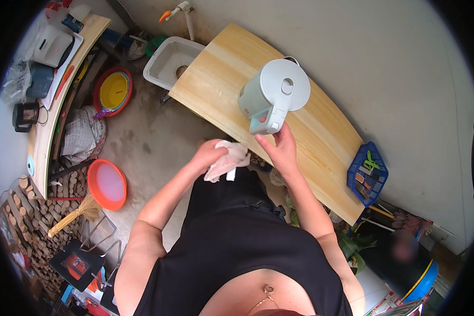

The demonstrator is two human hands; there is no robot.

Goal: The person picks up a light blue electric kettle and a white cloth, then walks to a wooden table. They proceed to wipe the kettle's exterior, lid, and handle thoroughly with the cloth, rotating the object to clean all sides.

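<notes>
A pale green electric kettle with a round ridged lid (277,89) stands on the light wooden tabletop (229,59), its handle pointing towards me. My right hand (282,152) is at the lower end of that handle, fingertips at or just under it; whether it grips the handle cannot be told. To the left, just off the table's near edge, my left hand (208,153) holds a crumpled pinkish-white cloth (229,160) in front of my black clothing. A small white strip or tag hangs below the cloth.
A blue plastic basket (351,179) with small items sits at the table's right end. Beyond the left end is a white sink (154,63) under a tap (175,11). An orange basin of cloudy water (107,184), a straw brush (75,217) and stacked firewood (27,225) lie left.
</notes>
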